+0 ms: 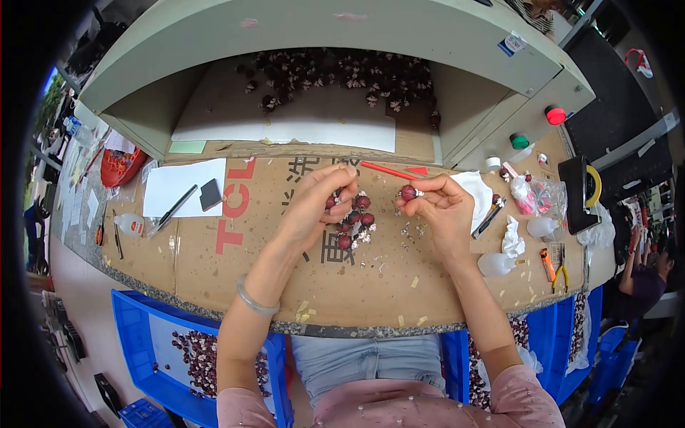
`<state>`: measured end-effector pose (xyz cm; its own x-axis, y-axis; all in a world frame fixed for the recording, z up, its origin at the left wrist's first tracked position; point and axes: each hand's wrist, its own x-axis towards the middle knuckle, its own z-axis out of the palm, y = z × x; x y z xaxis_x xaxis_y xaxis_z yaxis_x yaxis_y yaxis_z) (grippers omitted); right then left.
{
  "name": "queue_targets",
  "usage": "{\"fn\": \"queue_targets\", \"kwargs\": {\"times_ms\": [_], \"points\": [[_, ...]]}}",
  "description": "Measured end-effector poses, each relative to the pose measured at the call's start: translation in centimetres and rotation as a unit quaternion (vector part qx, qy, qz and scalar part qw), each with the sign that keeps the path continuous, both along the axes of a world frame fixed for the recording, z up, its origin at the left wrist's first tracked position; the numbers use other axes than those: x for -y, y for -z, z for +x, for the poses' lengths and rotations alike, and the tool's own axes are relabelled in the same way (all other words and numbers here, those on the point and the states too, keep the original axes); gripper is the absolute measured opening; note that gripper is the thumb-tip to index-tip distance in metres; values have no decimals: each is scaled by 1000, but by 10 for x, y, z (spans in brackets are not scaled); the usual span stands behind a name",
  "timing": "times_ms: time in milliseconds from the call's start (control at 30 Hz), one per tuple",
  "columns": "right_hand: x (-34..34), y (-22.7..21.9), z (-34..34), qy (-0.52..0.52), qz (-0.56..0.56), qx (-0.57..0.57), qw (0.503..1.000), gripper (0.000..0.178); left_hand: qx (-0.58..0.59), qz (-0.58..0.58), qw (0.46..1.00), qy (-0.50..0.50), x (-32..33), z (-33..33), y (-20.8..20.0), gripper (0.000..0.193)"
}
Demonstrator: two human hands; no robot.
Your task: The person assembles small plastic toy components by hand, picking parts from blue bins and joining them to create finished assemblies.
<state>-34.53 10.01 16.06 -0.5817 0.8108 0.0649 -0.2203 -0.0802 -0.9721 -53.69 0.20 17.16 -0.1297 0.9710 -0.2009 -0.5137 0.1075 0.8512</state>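
Above the middle of the cardboard-covered bench, my left hand [322, 198] is closed, its fingers curled round a small dark red ball [330, 202]. My right hand [444, 207] pinches another dark red ball with a whitish tuft [409, 192] between thumb and fingertips. A thin red stick [387, 170] spans from close to my left fingertips to my right fingers; it appears lodged in the right hand, though its far end is hidden. Just beneath and right of my left hand lies a small pile of dark red balls with whitish tufts [359, 221].
A grey cabinet [492, 78] with more balls inside stands behind the bench. White paper [160, 187] and a black pen [178, 201] lie left; squeeze bottles [497, 265], an orange cutter [547, 265], pliers [561, 269] and a tape dispenser [573, 192] right. Blue bins [135, 335] sit below.
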Motion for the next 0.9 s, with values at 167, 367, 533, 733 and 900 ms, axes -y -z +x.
{"fn": "queue_targets", "kwargs": {"times_ms": [167, 367, 533, 733, 900], "points": [[0, -2, -6, 5, 49, -33, 998, 23, -136, -9, 990, 27, -2, 14, -12, 14], [9, 4, -7, 33, 114, -12, 993, 28, -213, 38, 976, 26, -4, 26, 3, 15], [10, 8, -7, 33, 166, 3, 986, 26, -216, 51, 974, 36, -5, 29, 10, 15], [9, -3, -6, -18, 28, -2, 999, 17, -193, 65, 979, 11, -5, 29, 13, 15], [12, -5, -7, -13, -51, -26, 998, 23, -207, 99, 973, -35, -7, 32, 5, 19]]}}
